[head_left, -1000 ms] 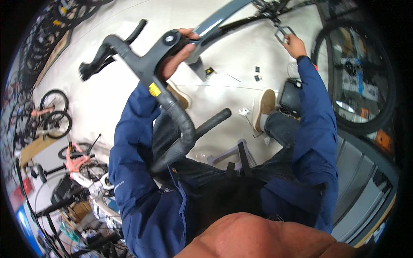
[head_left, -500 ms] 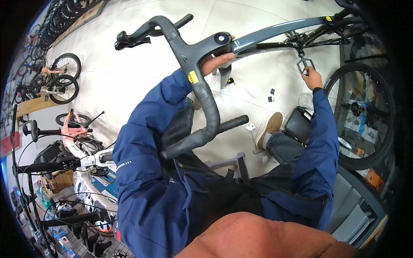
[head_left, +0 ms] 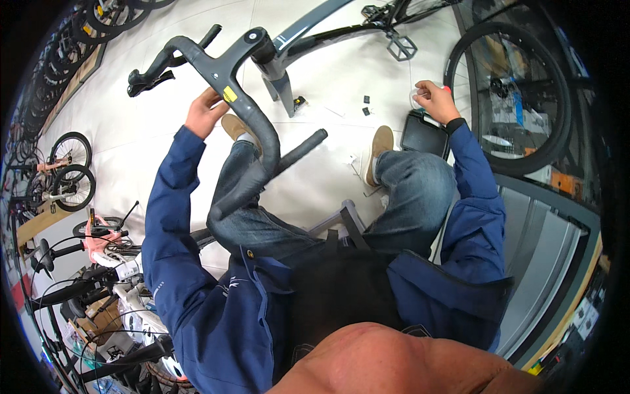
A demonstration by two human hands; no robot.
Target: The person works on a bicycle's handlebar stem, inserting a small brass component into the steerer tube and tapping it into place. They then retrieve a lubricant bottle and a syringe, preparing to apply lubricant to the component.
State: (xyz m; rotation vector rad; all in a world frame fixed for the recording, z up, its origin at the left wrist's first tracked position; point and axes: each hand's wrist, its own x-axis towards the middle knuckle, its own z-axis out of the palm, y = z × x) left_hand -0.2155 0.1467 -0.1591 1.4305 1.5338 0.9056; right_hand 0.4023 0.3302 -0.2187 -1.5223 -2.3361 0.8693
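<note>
A dark grey bicycle frame (head_left: 308, 23) with a black drop handlebar (head_left: 246, 111) stands in front of me, without a front wheel at its fork (head_left: 279, 92). My left hand (head_left: 205, 113) is closed at the bar's left side, by a yellow sticker (head_left: 229, 94), its fingertips partly hidden by the bar. My right hand (head_left: 436, 102) is off the bicycle, over the floor near a black open case (head_left: 423, 136). Its fingers are curled; what they hold, if anything, I cannot make out. A red spot shows beside its knuckles. The pedal (head_left: 401, 47) hangs beyond this hand.
A loose wheel (head_left: 453, 62) leans at the right before a glass cabinet. Small black pieces (head_left: 366, 105) lie on the pale floor near my shoes (head_left: 382, 141). A grey bench (head_left: 535, 236) is at lower right. Other bicycles (head_left: 72, 161) crowd the left side.
My right hand has let go of the pedal and moved back toward the black case. My left hand has shifted from the front of the frame to the handlebar. The view has shifted too.
</note>
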